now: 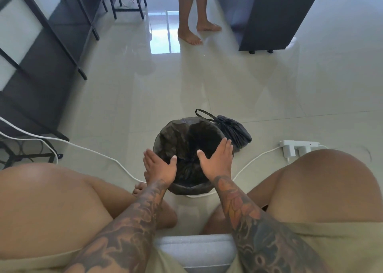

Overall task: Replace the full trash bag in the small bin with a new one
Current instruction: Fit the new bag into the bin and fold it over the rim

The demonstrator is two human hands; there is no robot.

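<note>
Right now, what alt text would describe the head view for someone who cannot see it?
Seen from above, a seated person's left hand and right hand rest open on a small bin lined with a black bag. A tied full bag sits on the tiled floor behind it.

One small bin (187, 187), fitted with one black liner (182, 140). One tied black trash bag (234, 131) on the floor beyond the right hand (217, 158). Two hands counted, left hand (160, 166) included. One white power strip (298, 148). Two white cables (83, 146).

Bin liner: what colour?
Black, slightly see-through, on the bin liner; head view shows it.
</note>
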